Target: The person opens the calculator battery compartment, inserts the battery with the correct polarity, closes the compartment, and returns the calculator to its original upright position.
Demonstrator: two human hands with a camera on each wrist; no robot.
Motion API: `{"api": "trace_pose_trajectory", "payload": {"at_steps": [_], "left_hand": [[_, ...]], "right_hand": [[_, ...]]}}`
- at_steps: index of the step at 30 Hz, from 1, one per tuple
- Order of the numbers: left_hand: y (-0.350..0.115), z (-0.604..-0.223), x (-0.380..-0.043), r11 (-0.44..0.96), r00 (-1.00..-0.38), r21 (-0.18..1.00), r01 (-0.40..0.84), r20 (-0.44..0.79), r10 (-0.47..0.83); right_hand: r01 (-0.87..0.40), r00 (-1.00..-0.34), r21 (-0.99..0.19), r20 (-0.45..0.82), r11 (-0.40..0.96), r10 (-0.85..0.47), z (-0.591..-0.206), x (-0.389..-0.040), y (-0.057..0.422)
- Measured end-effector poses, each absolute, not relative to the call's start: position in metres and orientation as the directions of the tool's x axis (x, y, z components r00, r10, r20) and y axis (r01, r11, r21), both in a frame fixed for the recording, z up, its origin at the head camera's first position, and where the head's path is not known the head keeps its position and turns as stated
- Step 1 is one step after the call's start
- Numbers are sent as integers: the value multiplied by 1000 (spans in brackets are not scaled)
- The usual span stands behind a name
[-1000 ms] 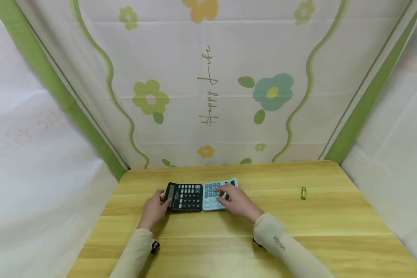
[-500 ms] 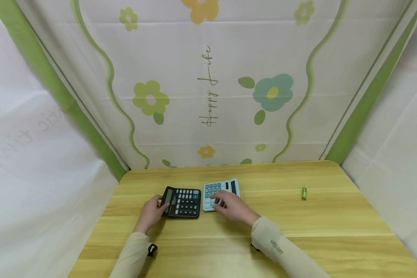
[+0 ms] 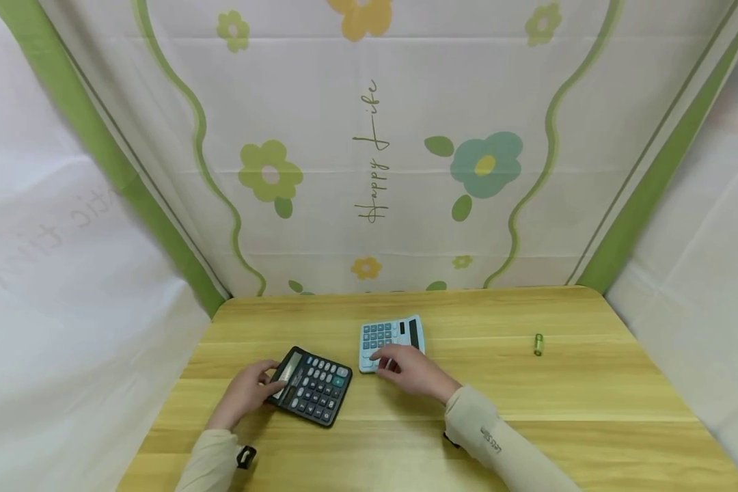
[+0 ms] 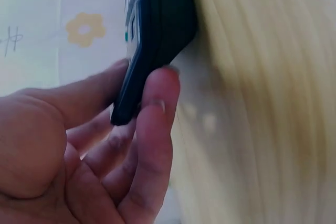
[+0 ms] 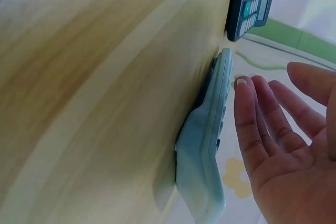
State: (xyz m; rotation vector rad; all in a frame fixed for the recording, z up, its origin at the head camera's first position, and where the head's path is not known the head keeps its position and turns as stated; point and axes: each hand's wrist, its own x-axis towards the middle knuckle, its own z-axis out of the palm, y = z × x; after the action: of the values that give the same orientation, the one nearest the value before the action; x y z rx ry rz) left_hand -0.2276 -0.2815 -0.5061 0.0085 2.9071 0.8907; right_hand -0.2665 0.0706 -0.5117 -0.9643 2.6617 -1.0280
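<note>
My left hand (image 3: 246, 393) grips the screen end of a black calculator (image 3: 316, 388), thumb on top and fingers curled beneath, as the left wrist view shows along the calculator's edge (image 4: 168, 9). The calculator is turned at a slant, its keys facing up. To its right a light blue calculator (image 3: 381, 335) lies on the table, its screen end towards the right. Over its near part hovers my right hand (image 3: 412, 369), which hides some keys. In the right wrist view the loosely bent fingers (image 5: 247, 114) stand apart from the blue calculator (image 5: 207, 129) and hold nothing.
A small green battery (image 3: 538, 344) lies on the wooden table (image 3: 590, 410) at the right. Behind the table hangs a white curtain (image 3: 320, 225) with printed flowers, and similar cloth closes off both sides.
My left hand has drawn the black calculator away from the blue one, towards me and to the left, turning it clockwise. My right hand has shifted slightly nearer and left over the blue calculator.
</note>
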Motion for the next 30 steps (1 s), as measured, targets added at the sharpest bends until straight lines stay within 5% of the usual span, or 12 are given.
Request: {"api": "trace_pose_trajectory", "payload": {"at_steps": [7, 18, 30], "left_hand": [[-272, -501, -221, 760, -981, 650, -3, -148, 123], [-230, -501, -220, 694, -881, 673, 255, -133, 453], [-185, -504, -229, 663, -812, 682, 309, -173, 557]], "right_hand": [[-509, -769, -657, 57, 556, -636, -512, -261, 70], [-472, -759, -695, 9, 542, -651, -520, -256, 76], [-418, -760, -738, -35, 529, -649, -526, -254, 84]]}}
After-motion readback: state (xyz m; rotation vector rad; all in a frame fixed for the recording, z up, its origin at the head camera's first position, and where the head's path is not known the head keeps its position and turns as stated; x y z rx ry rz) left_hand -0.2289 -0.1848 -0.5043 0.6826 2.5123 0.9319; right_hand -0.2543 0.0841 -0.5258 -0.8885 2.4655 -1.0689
